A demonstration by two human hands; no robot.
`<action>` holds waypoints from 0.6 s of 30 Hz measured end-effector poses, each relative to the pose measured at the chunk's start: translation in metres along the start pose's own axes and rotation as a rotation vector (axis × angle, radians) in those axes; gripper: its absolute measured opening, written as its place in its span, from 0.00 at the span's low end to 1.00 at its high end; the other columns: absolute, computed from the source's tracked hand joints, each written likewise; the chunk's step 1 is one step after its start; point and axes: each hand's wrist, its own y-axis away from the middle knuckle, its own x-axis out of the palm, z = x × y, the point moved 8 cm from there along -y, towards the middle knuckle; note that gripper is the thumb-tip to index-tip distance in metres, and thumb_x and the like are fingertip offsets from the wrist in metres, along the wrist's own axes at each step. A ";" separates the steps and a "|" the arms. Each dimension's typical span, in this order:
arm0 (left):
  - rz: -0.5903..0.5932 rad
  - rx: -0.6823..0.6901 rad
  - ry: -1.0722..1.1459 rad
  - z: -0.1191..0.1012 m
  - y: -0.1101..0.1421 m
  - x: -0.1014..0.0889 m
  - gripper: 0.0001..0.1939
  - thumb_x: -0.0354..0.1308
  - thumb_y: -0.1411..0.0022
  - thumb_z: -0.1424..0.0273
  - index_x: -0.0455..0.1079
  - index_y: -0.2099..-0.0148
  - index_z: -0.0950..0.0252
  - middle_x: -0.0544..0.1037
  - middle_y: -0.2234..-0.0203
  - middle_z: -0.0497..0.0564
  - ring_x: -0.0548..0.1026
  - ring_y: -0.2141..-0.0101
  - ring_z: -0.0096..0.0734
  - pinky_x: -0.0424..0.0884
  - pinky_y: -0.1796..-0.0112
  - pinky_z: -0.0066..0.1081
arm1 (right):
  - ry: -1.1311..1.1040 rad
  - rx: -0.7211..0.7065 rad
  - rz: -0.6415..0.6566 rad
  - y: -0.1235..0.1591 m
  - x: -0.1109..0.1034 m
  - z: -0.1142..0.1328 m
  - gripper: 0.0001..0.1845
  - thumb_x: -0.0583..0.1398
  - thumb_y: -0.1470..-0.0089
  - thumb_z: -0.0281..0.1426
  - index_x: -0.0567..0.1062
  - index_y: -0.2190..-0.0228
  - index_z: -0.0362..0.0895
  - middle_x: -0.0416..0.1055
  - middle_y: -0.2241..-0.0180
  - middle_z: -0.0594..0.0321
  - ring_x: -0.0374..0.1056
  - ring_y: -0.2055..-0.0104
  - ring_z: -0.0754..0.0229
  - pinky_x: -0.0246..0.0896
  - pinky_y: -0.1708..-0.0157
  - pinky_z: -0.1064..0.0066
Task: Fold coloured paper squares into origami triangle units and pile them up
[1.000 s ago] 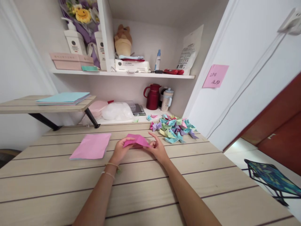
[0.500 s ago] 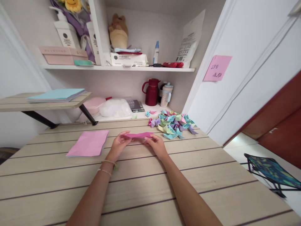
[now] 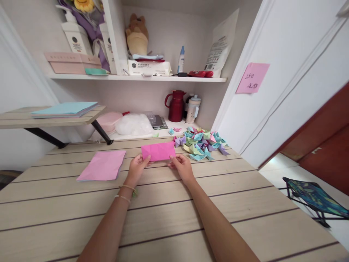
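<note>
A bright pink sheet of origami paper [image 3: 158, 151], folded into a long rectangle with crease lines across it, is held up just above the desk. My left hand [image 3: 138, 168] pinches its lower left corner, thumb on the near face. At the lower right corner my right hand [image 3: 182, 167] grips it the same way. Fingers behind the paper are partly hidden. To the right of it lies a heap of folded paper boats [image 3: 203, 142] in several colours. On the left rests a stack of light pink paper [image 3: 103, 166].
A small raised shelf [image 3: 95, 112] at the left carries blue paper sheets [image 3: 67, 108]. Behind the desk [image 3: 152, 218] stand a red jug [image 3: 176, 106], a pale cup [image 3: 193, 110] and a white plastic bag [image 3: 133, 124]. A folding stool [image 3: 316, 196] is on the floor at right.
The pink paper has been tilted up, from nearly edge-on to showing its broad face. Both hands keep hold of its ends and have hardly shifted.
</note>
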 end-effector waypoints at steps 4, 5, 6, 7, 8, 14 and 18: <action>-0.134 0.077 0.052 -0.004 0.000 -0.011 0.24 0.65 0.57 0.66 0.54 0.63 0.62 0.73 0.83 0.41 0.73 0.81 0.25 0.70 0.73 0.26 | 0.009 -0.027 0.051 0.001 0.004 -0.001 0.29 0.62 0.57 0.39 0.62 0.54 0.46 0.71 0.77 0.67 0.71 0.77 0.61 0.66 0.76 0.72; -0.152 0.094 0.061 -0.005 0.000 -0.013 0.24 0.65 0.57 0.66 0.53 0.63 0.62 0.72 0.84 0.40 0.73 0.82 0.25 0.70 0.74 0.26 | 0.025 -0.044 0.080 0.003 0.007 0.001 0.32 0.61 0.56 0.38 0.59 0.50 0.47 0.71 0.78 0.68 0.71 0.77 0.62 0.66 0.75 0.72; -0.160 0.105 0.069 -0.006 0.000 -0.014 0.24 0.65 0.56 0.66 0.53 0.62 0.61 0.72 0.83 0.40 0.73 0.82 0.24 0.70 0.74 0.26 | 0.047 -0.063 0.111 0.004 0.010 0.002 0.33 0.60 0.54 0.37 0.57 0.47 0.47 0.70 0.79 0.69 0.71 0.77 0.62 0.66 0.75 0.71; -0.157 0.111 0.075 -0.007 0.000 -0.014 0.23 0.64 0.55 0.65 0.53 0.62 0.61 0.72 0.83 0.41 0.73 0.82 0.25 0.70 0.74 0.27 | 0.074 -0.079 0.141 0.006 0.012 0.004 0.32 0.59 0.53 0.36 0.57 0.46 0.47 0.69 0.80 0.70 0.71 0.77 0.62 0.66 0.74 0.71; -0.139 0.107 0.074 -0.007 0.000 -0.012 0.22 0.62 0.53 0.64 0.54 0.61 0.62 0.73 0.82 0.42 0.73 0.81 0.26 0.71 0.73 0.28 | 0.107 -0.091 0.169 0.007 0.015 0.005 0.30 0.57 0.52 0.36 0.59 0.47 0.46 0.69 0.80 0.70 0.71 0.77 0.62 0.66 0.73 0.70; 0.157 0.032 -0.082 -0.003 0.003 0.015 0.18 0.60 0.51 0.62 0.68 0.60 0.68 0.77 0.70 0.55 0.76 0.69 0.33 0.71 0.64 0.32 | 0.342 -0.153 0.280 0.014 0.027 0.009 0.15 0.55 0.52 0.31 0.76 0.62 0.44 0.74 0.70 0.61 0.70 0.70 0.59 0.64 0.72 0.71; 0.216 0.043 -0.130 -0.002 0.005 0.020 0.23 0.61 0.51 0.64 0.67 0.53 0.67 0.77 0.65 0.56 0.75 0.64 0.34 0.69 0.60 0.33 | 0.528 -0.213 0.315 0.017 0.031 0.012 0.14 0.57 0.56 0.27 0.78 0.65 0.45 0.74 0.74 0.63 0.64 0.76 0.64 0.58 0.76 0.74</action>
